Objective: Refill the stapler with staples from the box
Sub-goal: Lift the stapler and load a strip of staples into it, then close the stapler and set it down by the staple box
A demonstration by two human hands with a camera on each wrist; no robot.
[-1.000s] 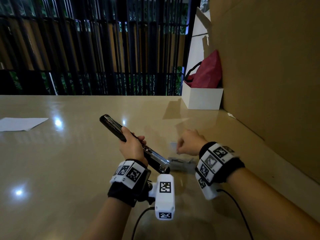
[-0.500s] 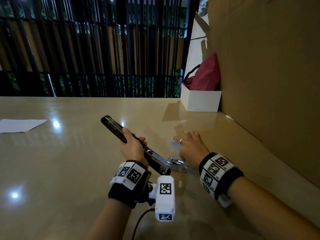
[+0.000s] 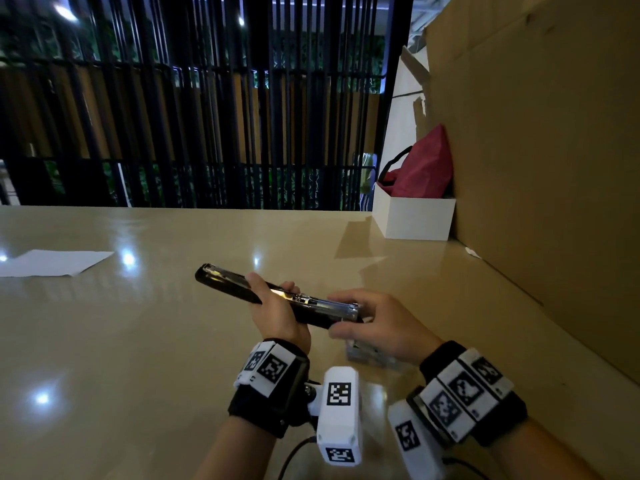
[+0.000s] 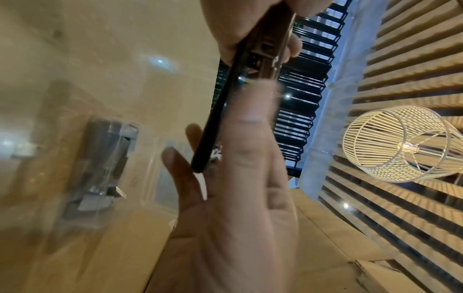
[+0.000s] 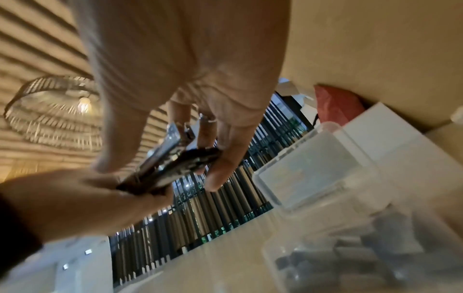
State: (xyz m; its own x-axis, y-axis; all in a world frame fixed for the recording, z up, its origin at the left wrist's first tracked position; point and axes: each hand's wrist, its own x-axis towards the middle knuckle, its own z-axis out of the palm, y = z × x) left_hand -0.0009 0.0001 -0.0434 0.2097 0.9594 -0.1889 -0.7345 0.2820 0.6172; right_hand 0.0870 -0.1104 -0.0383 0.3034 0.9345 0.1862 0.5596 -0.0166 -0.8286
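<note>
The right hand has left the clear plastic staple box on the glossy beige table and now closes thumb and fingers around the near end of the black stapler; the left hand still grips its middle, held above the table, chrome magazine exposed; grey staple strips lie in the box.

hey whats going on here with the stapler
A person is refilling a stapler over a table. The left hand grips the opened stapler around its middle, held above the table. The right hand has its fingers at the metal end nearest it. A clear plastic box of staples sits open on the table just below the right hand.
</note>
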